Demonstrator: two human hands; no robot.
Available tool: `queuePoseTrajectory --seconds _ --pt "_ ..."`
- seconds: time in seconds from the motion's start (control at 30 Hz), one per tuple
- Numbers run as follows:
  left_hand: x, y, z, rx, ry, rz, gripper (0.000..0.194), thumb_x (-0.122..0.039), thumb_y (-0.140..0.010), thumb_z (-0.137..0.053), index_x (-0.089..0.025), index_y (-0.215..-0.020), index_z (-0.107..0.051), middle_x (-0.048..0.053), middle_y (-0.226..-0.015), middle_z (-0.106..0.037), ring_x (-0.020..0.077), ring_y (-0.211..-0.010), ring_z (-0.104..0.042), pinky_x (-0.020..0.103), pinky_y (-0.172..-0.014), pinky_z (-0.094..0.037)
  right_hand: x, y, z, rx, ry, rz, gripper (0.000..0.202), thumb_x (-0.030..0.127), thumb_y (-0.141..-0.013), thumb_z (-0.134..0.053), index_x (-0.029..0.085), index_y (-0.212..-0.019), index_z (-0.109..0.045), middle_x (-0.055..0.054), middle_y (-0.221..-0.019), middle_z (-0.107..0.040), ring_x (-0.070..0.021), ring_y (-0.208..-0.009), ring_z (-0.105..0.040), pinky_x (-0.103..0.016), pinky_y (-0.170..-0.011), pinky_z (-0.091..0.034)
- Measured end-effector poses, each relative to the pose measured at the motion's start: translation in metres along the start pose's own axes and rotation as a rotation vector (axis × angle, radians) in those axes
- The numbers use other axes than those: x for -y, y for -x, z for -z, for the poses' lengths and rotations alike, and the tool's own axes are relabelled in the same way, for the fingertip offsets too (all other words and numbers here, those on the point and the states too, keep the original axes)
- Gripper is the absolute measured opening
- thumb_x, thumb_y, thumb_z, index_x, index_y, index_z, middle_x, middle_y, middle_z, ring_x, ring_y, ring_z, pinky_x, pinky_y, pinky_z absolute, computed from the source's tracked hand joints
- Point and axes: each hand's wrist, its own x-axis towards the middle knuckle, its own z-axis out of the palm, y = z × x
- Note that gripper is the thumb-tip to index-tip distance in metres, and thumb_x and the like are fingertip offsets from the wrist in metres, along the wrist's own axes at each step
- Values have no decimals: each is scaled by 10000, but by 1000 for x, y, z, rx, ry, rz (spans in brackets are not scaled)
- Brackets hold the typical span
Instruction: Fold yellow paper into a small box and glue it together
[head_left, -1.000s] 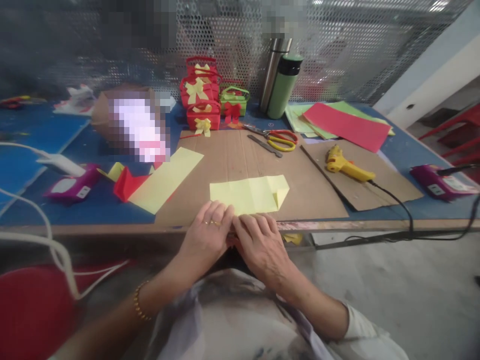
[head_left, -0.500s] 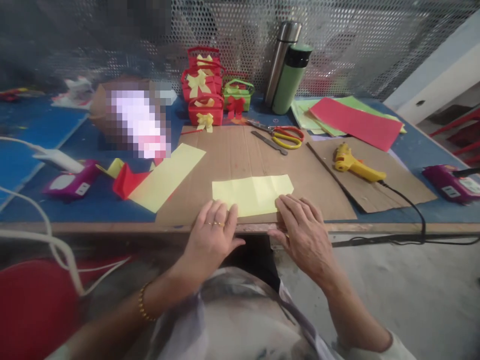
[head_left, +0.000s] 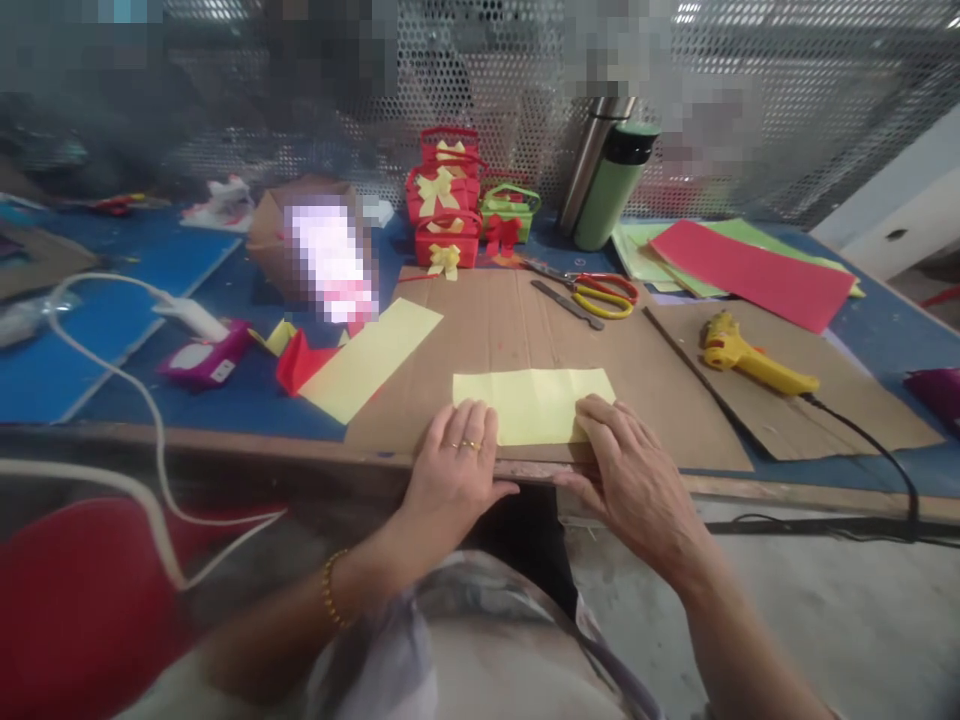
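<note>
A creased strip of pale yellow paper (head_left: 534, 405) lies on a brown cardboard sheet (head_left: 495, 330) near the table's front edge. My left hand (head_left: 454, 465) rests its fingers flat over the strip's near left corner, thumb stretched out below the table edge. On the near right corner lie the slightly bent fingers of my right hand (head_left: 637, 490), its thumb also pointing inward past the edge. Both hands press from above and are open. Left of them, a second yellow strip (head_left: 375, 360) lies slantwise beside a folded red paper piece (head_left: 304, 360).
Behind are small red boxes (head_left: 446, 245) with yellow bows, a green box (head_left: 510, 210), scissors (head_left: 604, 295) and a green bottle (head_left: 615, 190). A yellow glue gun (head_left: 757, 360) lies on cardboard at right, near red paper (head_left: 757, 270). A white cable (head_left: 112, 370) hangs at left.
The whole view has swung left, so the scene appears farther right and a little lower. Both hands stay on the strip's near corners; the strip looks slightly flatter.
</note>
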Motion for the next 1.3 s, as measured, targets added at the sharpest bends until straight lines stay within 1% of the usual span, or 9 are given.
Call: queuePoseTrajectory --seconds 0.2,0.37,0.5,0.67,0.73,0.9,1.03,1.1,1.3 --pt "2 -7 2 49 81 45 892 -617 -792 -758 25 -1374 -547 227 -1311 -656 341 -1233 -602 511 -1119 -426 1 2 0 51 25 -39 639 633 -999 -368 97 -1327 -486 -228 -1297 -594 -339 -1245 -538 -518 -1037 -450" --pt "4 -11 2 114 100 70 954 -641 -762 -770 14 -1409 -523 233 -1341 -629 368 -1273 -568 542 -1165 -375 4 2 -1 40 61 -54 685 651 -981 -398 73 -1338 -483 -241 -1317 -582 -356 -1249 -528 -523 -1056 -434" --pt "6 -7 0 88 100 62 963 -649 -780 -745 20 -1430 -505 263 -1410 -584 390 -1346 -525 553 -1213 -317 3 1 1 44 61 -43 667 627 -984 -422 68 -1342 -481 -236 -1318 -581 -354 -1248 -532 -506 -1060 -440" --pt "12 2 -4 36 112 42 845 -557 -836 -739 -19 -1445 -510 256 -1498 -527 381 -1411 -484 560 -1233 -289 4 0 2 45 83 -15 657 615 -984 -435 63 -1337 -491 -232 -1311 -582 -363 -1268 -519 -506 -1094 -417" --pt "18 3 -5 31 134 18 812 -575 -866 -693 -41 -1451 -515 248 -1507 -521 377 -1424 -474 582 -1230 -286 7 0 1 23 98 -12 656 615 -979 -448 61 -1326 -504 -236 -1295 -592 -368 -1253 -523 -509 -1084 -417" --pt "32 -2 -3 -16 129 12 760 -677 -976 -378 -64 -1357 -616 234 -1497 -535 391 -1441 -451 637 -1221 -248 17 2 -8 -58 101 -12 509 541 -995 -480 101 -1232 -573 -210 -1236 -631 -335 -1117 -575 -472 -968 -463" --pt "29 -5 -8 -35 87 -38 739 -625 -1008 -348 -19 -1345 -606 245 -1520 -505 353 -1437 -465 537 -1229 -297 18 -1 -14 -129 75 -25 406 515 -991 -513 136 -1103 -605 -179 -1147 -657 -318 -1034 -590 -448 -888 -488" --pt "26 -4 -12 -1 95 -45 742 -620 -1001 -381 -25 -1410 -552 231 -1489 -548 321 -1410 -505 481 -1187 -377 17 -3 -16 -136 37 -21 397 533 -980 -529 153 -1071 -597 -178 -1168 -647 -319 -1055 -589 -458 -908 -495" --pt "23 -1 -16 19 59 18 736 -601 -986 -453 -46 -1466 -512 223 -1518 -516 334 -1432 -478 527 -1210 -328 17 0 -23 -146 -8 -17 458 570 -950 -560 160 -1154 -562 -225 -1306 -612 -350 -1281 -553 -537 -1077 -452"
